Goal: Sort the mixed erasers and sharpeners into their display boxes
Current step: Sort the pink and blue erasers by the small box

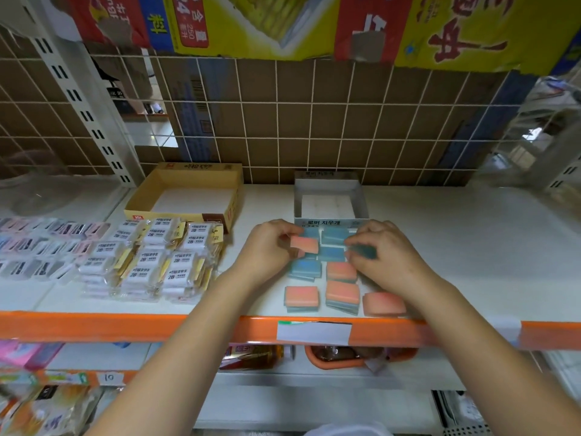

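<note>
On the white shelf, my left hand (pixel 267 247) pinches a pink-topped eraser (pixel 304 243) just above the loose pile. My right hand (pixel 383 253) grips a blue eraser (pixel 364 251). Several pink and blue flat erasers (pixel 341 272) lie in rows under and in front of both hands. Right behind them stands a grey display box (pixel 361 202) with a blue label, its inside white. To the left a yellow display box (pixel 234 196) stands open. In front of it are stacked several wrapped white 2B erasers (pixel 163 262).
Small pastel packets (pixel 41 247) lie in rows at the far left. The shelf's orange front edge (pixel 125 325) carries a white label (pixel 314 333). A wire grid with cardboard behind forms the back wall (pixel 314 121). Lower shelves hold more goods.
</note>
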A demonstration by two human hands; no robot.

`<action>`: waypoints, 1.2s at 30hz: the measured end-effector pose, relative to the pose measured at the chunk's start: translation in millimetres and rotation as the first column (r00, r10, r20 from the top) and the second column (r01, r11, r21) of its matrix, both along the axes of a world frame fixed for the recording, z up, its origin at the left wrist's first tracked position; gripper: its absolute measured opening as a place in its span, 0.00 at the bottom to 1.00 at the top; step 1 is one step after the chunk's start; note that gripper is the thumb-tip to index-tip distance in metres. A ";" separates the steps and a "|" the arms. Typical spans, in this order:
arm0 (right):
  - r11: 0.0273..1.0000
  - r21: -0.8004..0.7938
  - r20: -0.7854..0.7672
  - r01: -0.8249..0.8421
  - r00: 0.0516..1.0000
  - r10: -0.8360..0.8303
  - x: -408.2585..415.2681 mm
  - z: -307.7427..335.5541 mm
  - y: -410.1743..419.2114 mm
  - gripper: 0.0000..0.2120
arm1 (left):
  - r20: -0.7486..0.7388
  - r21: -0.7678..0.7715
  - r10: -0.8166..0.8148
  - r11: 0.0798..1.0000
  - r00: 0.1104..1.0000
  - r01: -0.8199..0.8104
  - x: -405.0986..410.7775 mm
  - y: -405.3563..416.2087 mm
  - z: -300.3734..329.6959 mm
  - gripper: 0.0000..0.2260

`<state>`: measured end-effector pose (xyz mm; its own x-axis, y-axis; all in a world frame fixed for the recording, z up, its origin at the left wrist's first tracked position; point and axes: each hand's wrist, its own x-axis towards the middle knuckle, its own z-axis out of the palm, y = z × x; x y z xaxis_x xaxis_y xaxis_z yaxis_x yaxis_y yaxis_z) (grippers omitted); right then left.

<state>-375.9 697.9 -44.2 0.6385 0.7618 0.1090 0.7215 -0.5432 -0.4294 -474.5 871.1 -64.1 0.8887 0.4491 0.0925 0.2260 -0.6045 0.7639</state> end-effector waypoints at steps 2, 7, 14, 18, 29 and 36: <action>1.000 0.004 -0.004 0.004 1.000 -0.004 1.0 -0.5 -4.9 0.15 | 0.040 -0.041 -0.002 0.999 0.999 0.004 -0.9 -4.2 2.6 0.16; 0.999 0.021 0.000 0.036 0.999 -0.036 5.4 -1.4 -17.9 0.15 | 0.089 -0.044 -0.089 0.995 0.992 0.093 4.4 -26.5 16.1 0.15; 0.996 -0.006 0.008 0.084 0.996 -0.084 9.7 -1.6 -39.6 0.17 | -0.021 0.016 -0.180 0.983 0.983 0.180 12.2 -48.9 18.2 0.17; 0.993 0.012 -0.007 0.119 0.993 -0.119 12.5 -3.5 -49.3 0.17 | 0.061 -0.019 -0.210 0.977 0.976 0.211 8.0 -64.8 23.5 0.17; 0.985 0.055 -0.041 0.163 0.986 -0.160 13.4 -13.9 -66.6 0.17 | -0.017 0.290 -0.354 0.893 0.935 0.343 3.3 -108.7 6.1 0.19; 0.983 0.059 -0.048 0.173 0.984 -0.170 11.3 -13.9 -66.4 0.17 | -0.027 0.344 -0.328 0.884 0.944 0.317 1.1 -107.6 3.1 0.19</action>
